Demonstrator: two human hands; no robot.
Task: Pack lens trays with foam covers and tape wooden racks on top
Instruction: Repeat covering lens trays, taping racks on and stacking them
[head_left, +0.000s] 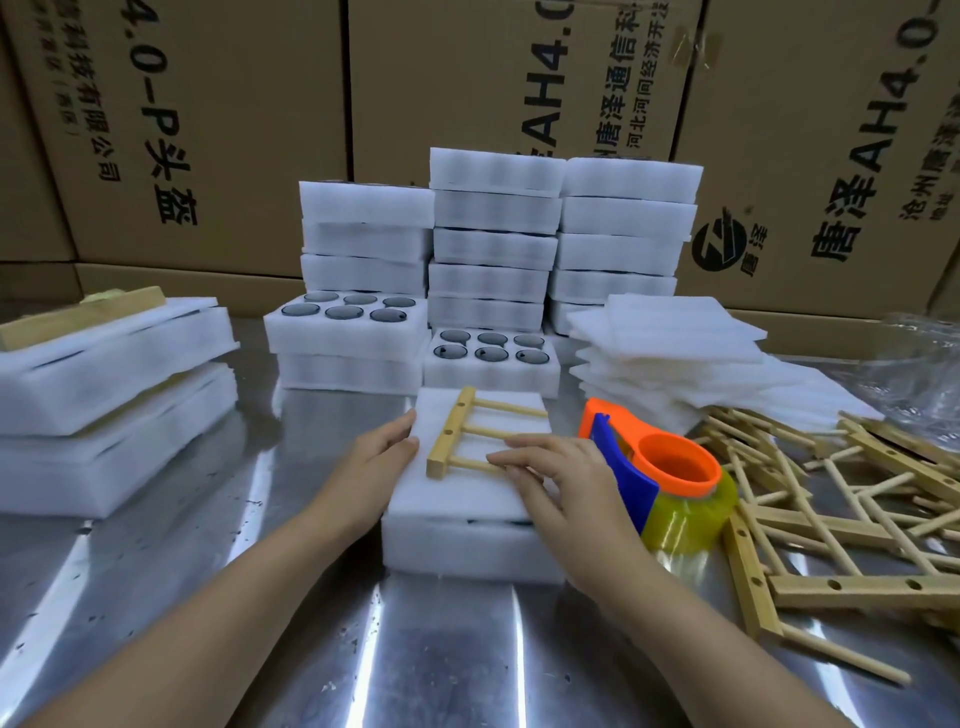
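On the far left of the steel table (182, 597), two large white foam packs (104, 405) lie stacked, and a wooden piece (83, 317) rests on top of them. Just to the right stand tall stacks of white foam lens trays (493, 244). Two uncovered trays in front of them, one on the left (345, 325) and one lower on the right (491, 358), each show six dark round lenses in their pockets.

At the centre, nearest the person, sits a tray topped with a foam cover (457, 499). A wooden rack (451, 434) lies flat on that cover, its drilled rail to the left and three dowels running right. The left hand (382, 452) rests against the cover's left edge with its fingers nearly straight and gripping nothing. The right hand (561, 478) lies flat over the rack's right side, with its extended fingertips pressing on the nearest dowel.

Just beside the right hand stands an orange and blue tape dispenser (665, 467) loaded with a yellowish clear roll. Behind it is a loose pile of foam cover sheets (670, 353). Farther right lie a jumbled heap of wooden racks (857, 509) and a clear plastic bag (914, 374). Printed cardboard boxes (234, 130) wall off the back.
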